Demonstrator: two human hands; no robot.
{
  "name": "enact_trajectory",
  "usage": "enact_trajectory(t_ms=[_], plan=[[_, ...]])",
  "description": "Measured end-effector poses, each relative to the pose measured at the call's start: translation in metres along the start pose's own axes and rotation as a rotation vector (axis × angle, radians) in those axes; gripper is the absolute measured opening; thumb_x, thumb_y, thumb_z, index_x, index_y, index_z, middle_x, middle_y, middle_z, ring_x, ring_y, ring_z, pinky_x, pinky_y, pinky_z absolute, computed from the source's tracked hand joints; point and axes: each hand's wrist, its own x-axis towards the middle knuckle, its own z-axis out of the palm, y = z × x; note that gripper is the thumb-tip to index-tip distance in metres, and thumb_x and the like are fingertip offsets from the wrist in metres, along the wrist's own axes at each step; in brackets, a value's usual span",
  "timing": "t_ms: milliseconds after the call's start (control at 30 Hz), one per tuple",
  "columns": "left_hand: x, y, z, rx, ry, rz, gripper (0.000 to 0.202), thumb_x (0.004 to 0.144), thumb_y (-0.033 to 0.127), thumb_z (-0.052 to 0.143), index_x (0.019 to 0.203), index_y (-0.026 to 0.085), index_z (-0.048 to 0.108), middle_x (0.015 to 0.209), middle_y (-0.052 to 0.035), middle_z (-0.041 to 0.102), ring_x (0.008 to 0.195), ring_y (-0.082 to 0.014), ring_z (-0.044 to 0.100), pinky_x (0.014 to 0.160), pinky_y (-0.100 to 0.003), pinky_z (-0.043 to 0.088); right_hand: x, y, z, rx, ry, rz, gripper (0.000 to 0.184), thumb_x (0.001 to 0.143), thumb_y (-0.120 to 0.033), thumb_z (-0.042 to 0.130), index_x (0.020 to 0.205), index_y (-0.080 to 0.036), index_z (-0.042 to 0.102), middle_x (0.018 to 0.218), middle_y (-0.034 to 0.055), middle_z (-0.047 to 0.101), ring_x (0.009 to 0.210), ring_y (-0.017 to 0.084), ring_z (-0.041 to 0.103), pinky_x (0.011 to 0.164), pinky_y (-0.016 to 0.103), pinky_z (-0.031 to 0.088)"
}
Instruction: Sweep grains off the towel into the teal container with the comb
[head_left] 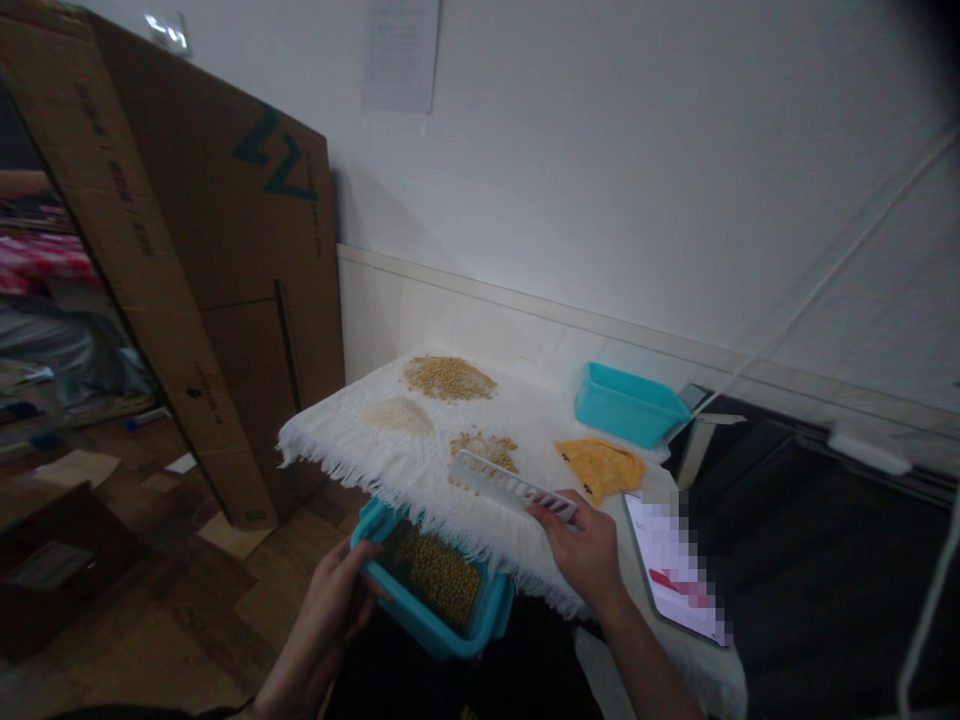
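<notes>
My left hand point(334, 605) grips the left rim of a turquoise plastic bin point(405, 612), just below the table's front edge. Soybeans point(446, 580) lie inside it, and the cloth's fringe hides part of its far side. Between the fingers of my right hand point(589, 555) is a white slotted plastic strip point(499, 480), held low over the white cloth point(405, 465). The strip's far end is beside a small pile of soybeans mixed with pale grains point(487, 448). Farther back are a larger soybean pile point(450, 378) and a mound of white, rice-like grains point(397, 415).
A second turquoise bin point(630, 405) stands at the back right, with a yellow cloth point(600, 468) in front. A phone point(671, 570) lies along the right edge. At left rises a large cardboard box point(217, 250). A white cable point(825, 275) slants across the right side.
</notes>
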Motion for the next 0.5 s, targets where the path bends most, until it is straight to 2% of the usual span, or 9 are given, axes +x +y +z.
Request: enact_trajectory(t_ms=[333,500], plan=[[0.0032,-0.0043,-0.0002,-0.013,-0.003,0.004,0.026,0.071,0.045,0.069,0.076,0.023,0.056,0.039,0.0016,0.063,0.023,-0.0074,0.037,0.026,-0.015,0.019,-0.0001,-0.0019,-0.0013,0.021,-0.007,-0.054,0.026,0.088,-0.043,0.067,0.075,-0.022,0.073,0.06,-0.0002,0.073,0.05,0.016,0.066,0.049,0.023,0.05],[0.0012,-0.0027,0.0,-0.014,0.002,0.004,0.027,0.07,0.045,0.071,0.071,0.023,0.055,0.04,0.0005,0.064,0.023,-0.0069,0.036,0.026,-0.015,0.019,-0.0001,-0.0034,-0.0022,0.043,-0.02,-0.085,0.024,0.088,-0.042,0.068,0.077,-0.023,0.077,0.07,0.0025,0.078,0.058,0.018,0.072,0.054,0.023,0.055]])
